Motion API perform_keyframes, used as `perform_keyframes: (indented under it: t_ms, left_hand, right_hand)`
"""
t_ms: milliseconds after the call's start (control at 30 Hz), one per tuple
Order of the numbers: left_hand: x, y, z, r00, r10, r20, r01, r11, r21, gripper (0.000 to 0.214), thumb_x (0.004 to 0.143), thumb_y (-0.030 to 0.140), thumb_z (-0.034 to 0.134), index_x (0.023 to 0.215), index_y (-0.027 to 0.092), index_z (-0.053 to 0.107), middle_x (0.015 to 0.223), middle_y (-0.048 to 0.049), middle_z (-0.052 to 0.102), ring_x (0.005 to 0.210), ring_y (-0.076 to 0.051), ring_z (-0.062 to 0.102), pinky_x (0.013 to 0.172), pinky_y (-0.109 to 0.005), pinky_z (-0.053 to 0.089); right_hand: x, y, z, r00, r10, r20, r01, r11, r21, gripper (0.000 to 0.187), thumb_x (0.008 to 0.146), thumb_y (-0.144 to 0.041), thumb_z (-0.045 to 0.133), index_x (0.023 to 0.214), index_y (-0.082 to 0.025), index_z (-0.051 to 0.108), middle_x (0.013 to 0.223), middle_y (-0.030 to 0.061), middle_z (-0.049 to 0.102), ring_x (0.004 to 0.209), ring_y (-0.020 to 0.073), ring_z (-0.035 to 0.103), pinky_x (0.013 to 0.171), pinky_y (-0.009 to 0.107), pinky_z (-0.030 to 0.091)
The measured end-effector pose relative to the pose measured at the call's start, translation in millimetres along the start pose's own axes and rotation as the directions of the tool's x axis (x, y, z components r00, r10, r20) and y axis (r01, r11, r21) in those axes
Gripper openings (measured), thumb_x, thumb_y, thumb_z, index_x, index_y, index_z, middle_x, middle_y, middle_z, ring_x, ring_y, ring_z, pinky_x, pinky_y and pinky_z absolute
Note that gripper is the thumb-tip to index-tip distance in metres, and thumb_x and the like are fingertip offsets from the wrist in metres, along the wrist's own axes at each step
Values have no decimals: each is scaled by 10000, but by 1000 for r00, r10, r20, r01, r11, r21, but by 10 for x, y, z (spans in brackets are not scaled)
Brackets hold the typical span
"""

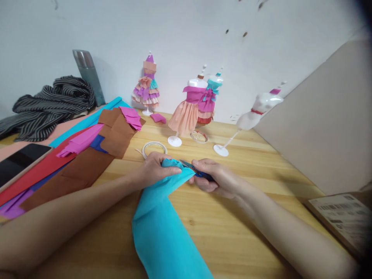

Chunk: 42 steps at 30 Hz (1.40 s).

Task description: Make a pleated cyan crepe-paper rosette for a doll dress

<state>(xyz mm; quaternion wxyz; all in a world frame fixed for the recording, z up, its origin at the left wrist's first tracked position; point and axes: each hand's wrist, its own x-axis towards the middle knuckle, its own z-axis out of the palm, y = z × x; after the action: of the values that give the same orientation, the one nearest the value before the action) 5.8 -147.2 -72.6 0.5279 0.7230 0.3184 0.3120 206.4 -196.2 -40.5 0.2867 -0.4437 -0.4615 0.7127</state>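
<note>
A long strip of turquoise crepe paper (171, 232) runs from the near edge of the view up to my hands. My left hand (157, 169) pinches its gathered far end between thumb and fingers. Closed around the dark blue handles of a pair of scissors (203, 175) is my right hand (210, 174). The scissor blades point left and lie against the paper's edge, close to my left thumb. Paper hides part of the blades. Just beyond my left hand, a roll of double-sided tape (154, 144) lies flat on the wooden table (232, 228).
Behind stand small dress forms in paper dresses (186, 116) and a mostly bare white form (261, 106). Folded coloured papers (113, 131), a phone (21, 164), a striped cloth (55, 104) and a flask (90, 75) occupy the left. A cardboard box (343, 217) sits at right.
</note>
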Motion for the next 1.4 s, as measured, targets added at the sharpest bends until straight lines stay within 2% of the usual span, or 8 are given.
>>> perform_keyframes:
  t_ms: [300, 500, 900, 1000, 1067, 1167, 1233, 1400]
  left_hand:
    - [-7, 10, 1, 1000, 9, -15, -9, 1000, 3, 353, 677, 397, 626, 505, 171, 417, 513, 51, 329, 504, -72, 291, 451, -220, 245]
    - [-9, 21, -4, 1000, -10, -19, 10, 1000, 9, 366, 667, 401, 635, 505, 173, 398, 502, 53, 332, 504, -72, 304, 447, -216, 236]
    - [-20, 39, -10, 998, -54, 19, 53, 999, 9, 354, 658, 401, 640, 509, 164, 424, 525, 47, 340, 523, -75, 321, 471, -216, 259]
    - [-10, 37, -8, 998, -69, 3, 69, 997, -35, 349, 654, 408, 641, 504, 161, 445, 515, 48, 349, 502, -70, 319, 453, -209, 258]
    - [-7, 35, -6, 997, -71, -18, 70, 996, -57, 363, 651, 406, 645, 485, 164, 430, 497, 52, 344, 485, -64, 311, 436, -203, 246]
    - [0, 15, -6, 995, -93, -36, 90, 992, -87, 398, 642, 402, 655, 460, 170, 386, 472, 58, 333, 464, -57, 308, 424, -195, 245]
    - [8, -8, -8, 992, -114, -48, 108, 987, -119, 402, 638, 408, 665, 462, 169, 394, 467, 57, 349, 461, -59, 327, 423, -193, 263]
    - [20, -48, -7, 984, -151, -96, 133, 975, -178, 359, 611, 408, 702, 492, 149, 485, 483, 47, 421, 471, -63, 366, 428, -190, 294]
  right_hand:
    - [6, 11, 17, 999, -31, -38, 31, 999, -16, 428, 801, -526, 627, 651, -127, 592, 457, -85, 290, 398, 32, 157, 373, 223, 43]
    - [15, 7, 36, 998, -15, -62, 14, 1000, -11, 450, 728, -555, 697, 629, -142, 548, 479, -94, 270, 426, 27, 140, 389, 221, 36]
    - [27, 34, -3, 999, 10, -38, -9, 999, 35, 408, 752, -496, 689, 601, -141, 553, 462, -96, 260, 404, 25, 131, 377, 212, 41]
    - [36, 32, -9, 997, -45, -56, 51, 993, 109, 424, 738, -540, 670, 631, -142, 573, 460, -91, 283, 388, 26, 133, 371, 215, 37]
    - [53, 37, -20, 983, -126, -131, 144, 980, 136, 413, 729, -541, 671, 652, -146, 579, 462, -97, 271, 381, 26, 135, 375, 219, 39]
    - [89, 44, -34, 928, -242, -282, 272, 959, 75, 288, 657, -389, 740, 682, -153, 578, 457, -112, 257, 378, 22, 151, 391, 219, 51]
    - [118, 57, -28, 907, -259, -333, 277, 961, 8, 235, 592, -276, 744, 725, -154, 593, 448, -112, 292, 377, 22, 166, 395, 218, 53]
    - [208, 178, 33, 921, -296, -253, 272, 954, -125, 274, 592, -303, 775, 763, -143, 632, 490, -83, 397, 403, 25, 208, 395, 211, 116]
